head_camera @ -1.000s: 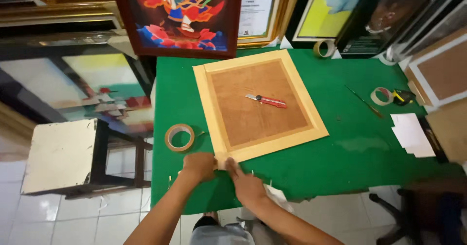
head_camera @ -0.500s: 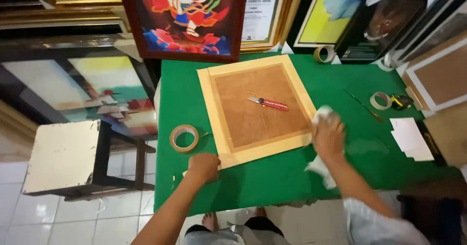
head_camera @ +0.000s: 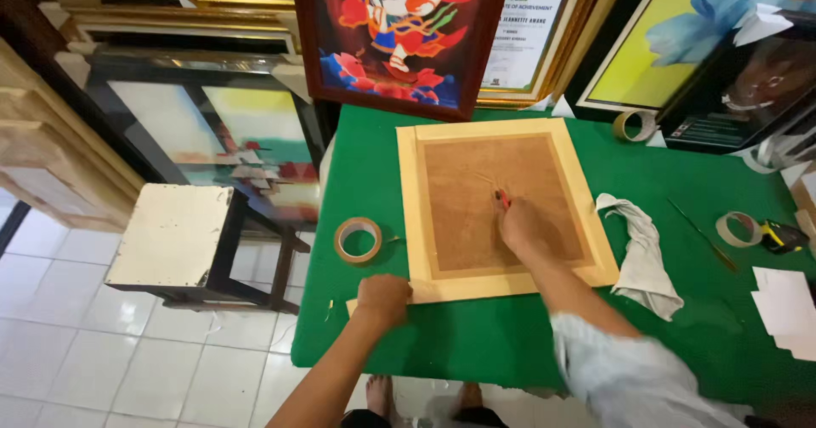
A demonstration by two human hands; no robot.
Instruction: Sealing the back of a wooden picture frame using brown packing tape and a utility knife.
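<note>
My left hand (head_camera: 384,297) presses curled fingers on the frame's (head_camera: 501,285) near left corner, my right hand (head_camera: 520,226) covers the red cutter (head_camera: 502,198), its fingers hidden, with bare green worktop (head_camera: 476,334) near me.

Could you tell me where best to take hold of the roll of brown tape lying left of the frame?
Grip the tape roll from above, one finger inside its open centre and thumb on the outer rim. It lies flat on the green table, apart from the frame, so its ring wall is free all round.
</note>
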